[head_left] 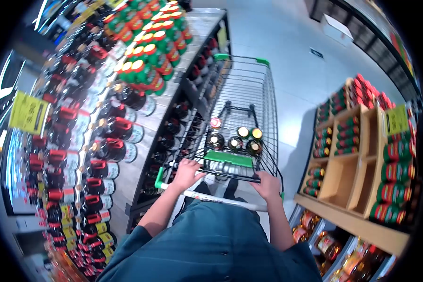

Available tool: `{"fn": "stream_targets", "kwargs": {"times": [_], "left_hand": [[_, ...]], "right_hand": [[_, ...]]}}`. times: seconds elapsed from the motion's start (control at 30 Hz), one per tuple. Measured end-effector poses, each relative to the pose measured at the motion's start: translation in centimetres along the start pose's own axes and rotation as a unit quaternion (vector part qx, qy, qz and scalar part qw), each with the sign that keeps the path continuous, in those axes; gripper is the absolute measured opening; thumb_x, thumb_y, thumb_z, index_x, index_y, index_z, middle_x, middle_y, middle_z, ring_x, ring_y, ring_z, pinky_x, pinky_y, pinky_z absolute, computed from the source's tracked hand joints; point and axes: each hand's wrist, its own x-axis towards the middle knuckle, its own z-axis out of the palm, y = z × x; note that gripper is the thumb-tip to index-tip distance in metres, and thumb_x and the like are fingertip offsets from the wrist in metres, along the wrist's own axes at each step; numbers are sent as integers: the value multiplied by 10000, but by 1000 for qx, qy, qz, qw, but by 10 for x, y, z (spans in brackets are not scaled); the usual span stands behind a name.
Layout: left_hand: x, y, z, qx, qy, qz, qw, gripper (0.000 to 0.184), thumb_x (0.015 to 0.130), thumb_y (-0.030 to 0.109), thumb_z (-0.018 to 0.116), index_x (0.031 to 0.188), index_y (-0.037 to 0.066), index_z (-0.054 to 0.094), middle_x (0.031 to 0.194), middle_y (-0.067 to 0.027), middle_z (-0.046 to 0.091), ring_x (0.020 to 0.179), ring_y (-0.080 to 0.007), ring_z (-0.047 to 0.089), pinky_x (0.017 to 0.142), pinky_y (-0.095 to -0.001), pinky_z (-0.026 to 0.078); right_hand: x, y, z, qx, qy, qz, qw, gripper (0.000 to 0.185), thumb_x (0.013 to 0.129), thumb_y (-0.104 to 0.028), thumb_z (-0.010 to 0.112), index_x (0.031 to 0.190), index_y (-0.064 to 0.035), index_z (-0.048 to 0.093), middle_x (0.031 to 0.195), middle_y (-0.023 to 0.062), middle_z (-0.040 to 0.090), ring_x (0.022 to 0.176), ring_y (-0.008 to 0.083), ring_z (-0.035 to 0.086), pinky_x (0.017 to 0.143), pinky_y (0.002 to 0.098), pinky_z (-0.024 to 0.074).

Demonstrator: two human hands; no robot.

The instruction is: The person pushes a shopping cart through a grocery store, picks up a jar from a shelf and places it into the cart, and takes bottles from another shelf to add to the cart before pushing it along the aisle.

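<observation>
A wire shopping cart (pixel 249 89) with green corners stands in front of me, its white handle bar (pixel 221 199) close to my body. My left hand (pixel 188 175) is closed on the cart's black rear frame, left of the green seat panel (pixel 229 159). At the right end of that frame, my right hand (pixel 268 185) is closed on it too. Several bottles stand together in the cart behind the panel, among them one with a red cap (pixel 215 123) and one with a yellow cap (pixel 255 133).
Left is a display table (pixel 148 123) with rows of dark bottles (pixel 112 149) and green-red containers (pixel 150 61). Right stands a wooden shelf (pixel 339 181) with jars; oil bottles (pixel 327 245) lie below. A white box (pixel 336 30) sits on the grey floor (pixel 291 70) ahead.
</observation>
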Motion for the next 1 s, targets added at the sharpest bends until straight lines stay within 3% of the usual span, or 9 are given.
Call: {"fn": "stream_targets", "kwargs": {"times": [0.1,0.23,0.27,0.4,0.53,0.73,0.8,0.93,1.0], "left_hand": [[10,-6,-1,-7,-11,-2,1000,390,860,444,736,1028,92,745,1012,-94,713,1033,-309,625,1027,-462,409],[28,-14,-6,-3,-44,-22,999,465,875,538,683,1003,95,744,967,-76,698,1033,-308,624,1053,-483,399],[31,-21,2,3,-1,5,1000,413,849,473,741,1011,93,735,955,-84,687,992,-318,615,979,-464,433],[54,-30,-8,6,-21,1,1000,449,867,517,695,1041,103,727,940,-76,679,1005,-323,611,1028,-494,404],[83,-47,-8,3,-1,9,1000,519,857,601,662,1002,109,741,934,-94,695,997,-327,623,1040,-513,406],[138,-69,-10,6,-43,-8,999,540,855,622,649,945,97,738,938,-89,695,1018,-324,629,1037,-513,417],[158,-78,-11,7,-47,-12,999,551,848,630,651,940,94,740,955,-85,700,1026,-322,632,1005,-518,439],[195,-91,-16,-2,-66,-9,998,569,850,639,650,960,88,741,997,-87,705,1072,-320,618,950,-508,464],[210,-93,-17,29,-20,2,999,534,833,642,653,899,118,735,908,-44,683,992,-273,608,855,-435,459]], "right_hand": [[9,-2,-3,-18,19,1,1000,479,766,-452,814,1096,-116,732,1077,67,729,937,295,704,759,404,546],[25,-2,0,-66,-14,50,996,404,802,-501,775,1021,-162,761,986,69,738,896,295,710,734,421,542],[30,-1,0,-85,-28,57,994,387,812,-513,763,996,-174,769,948,71,741,878,297,711,724,426,541],[56,-15,-11,-149,-66,104,981,347,832,-543,731,907,-209,786,807,91,734,801,310,713,682,447,537],[81,-19,-18,-162,-62,100,980,366,848,-542,708,906,-190,788,790,113,731,784,347,708,682,461,541],[122,-15,-21,-167,-6,81,983,398,848,-530,709,909,-146,792,788,162,724,777,388,703,688,490,546],[136,-11,-19,-181,40,45,982,384,862,-535,694,852,-163,788,725,144,706,719,387,690,632,489,534],[168,-14,-29,-185,30,78,979,368,835,-525,719,878,-167,795,737,150,707,730,393,690,643,498,534],[183,-15,-34,-185,34,83,979,372,834,-525,721,884,-164,797,744,156,709,736,398,690,648,504,534]]}}
